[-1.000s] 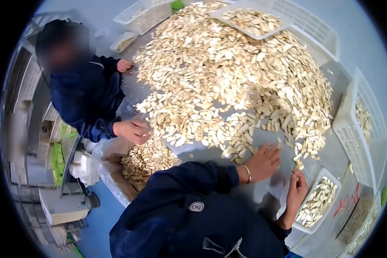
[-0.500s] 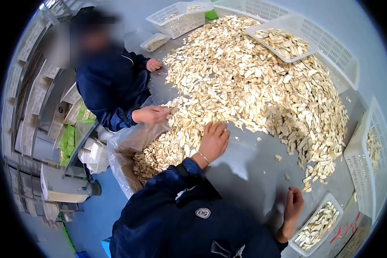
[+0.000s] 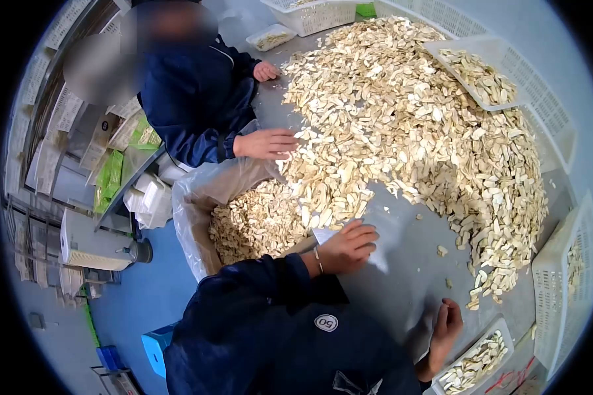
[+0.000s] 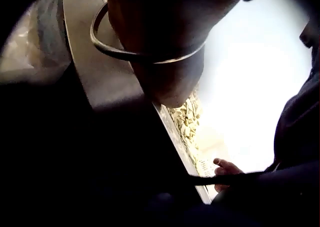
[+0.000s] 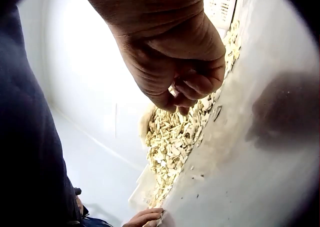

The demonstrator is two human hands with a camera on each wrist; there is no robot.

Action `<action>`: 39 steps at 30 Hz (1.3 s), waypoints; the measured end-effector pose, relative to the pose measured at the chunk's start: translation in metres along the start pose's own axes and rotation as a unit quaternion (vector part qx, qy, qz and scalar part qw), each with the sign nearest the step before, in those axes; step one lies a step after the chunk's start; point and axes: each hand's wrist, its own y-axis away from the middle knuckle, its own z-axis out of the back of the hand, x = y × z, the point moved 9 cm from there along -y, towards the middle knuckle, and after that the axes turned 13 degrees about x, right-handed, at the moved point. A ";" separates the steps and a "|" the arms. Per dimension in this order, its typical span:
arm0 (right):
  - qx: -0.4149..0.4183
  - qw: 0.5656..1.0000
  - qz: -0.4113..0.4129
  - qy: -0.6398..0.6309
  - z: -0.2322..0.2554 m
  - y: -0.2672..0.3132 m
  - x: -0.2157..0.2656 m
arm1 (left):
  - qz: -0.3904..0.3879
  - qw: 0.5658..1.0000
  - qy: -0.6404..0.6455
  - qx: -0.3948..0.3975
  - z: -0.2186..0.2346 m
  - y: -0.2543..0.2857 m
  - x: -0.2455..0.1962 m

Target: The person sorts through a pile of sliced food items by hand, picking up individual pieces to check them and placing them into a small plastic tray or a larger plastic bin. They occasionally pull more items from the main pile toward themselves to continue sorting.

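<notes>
and the left hand [image 3: 352,249], fingers loose, backs off the pale slices [image 3: 415,122] heaped from centre to upper right, so its sweep looks finished, while the right hand [image 3: 445,326] curls lower right, contents unclear

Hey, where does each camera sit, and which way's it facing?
Head: worn on the head, facing forward and down over the slice pile; shows left hand, right hand, jacket.
Left wrist: worn there, looking past the left hand, mostly dark or glaring; shows the bracelet.
Right wrist: worn there, looking past the right hand, fingers curled.
Shared: both wrist views catch the slice pile.
</notes>
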 end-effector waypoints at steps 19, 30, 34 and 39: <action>0.077 0.997 -0.016 0.025 -0.051 -0.013 0.014 | 0.241 0.938 -0.055 -0.244 0.076 0.071 0.104; 0.092 0.995 -0.014 0.030 -0.063 -0.006 0.016 | 0.294 0.939 -0.116 -0.137 0.078 0.037 0.140; 0.108 0.994 -0.016 0.014 -0.070 -0.005 0.012 | 0.244 0.949 -0.076 -0.186 0.078 0.028 0.119; 0.129 0.990 -0.048 0.007 -0.077 -0.008 0.006 | 0.163 0.980 0.026 -0.109 0.047 -0.005 0.095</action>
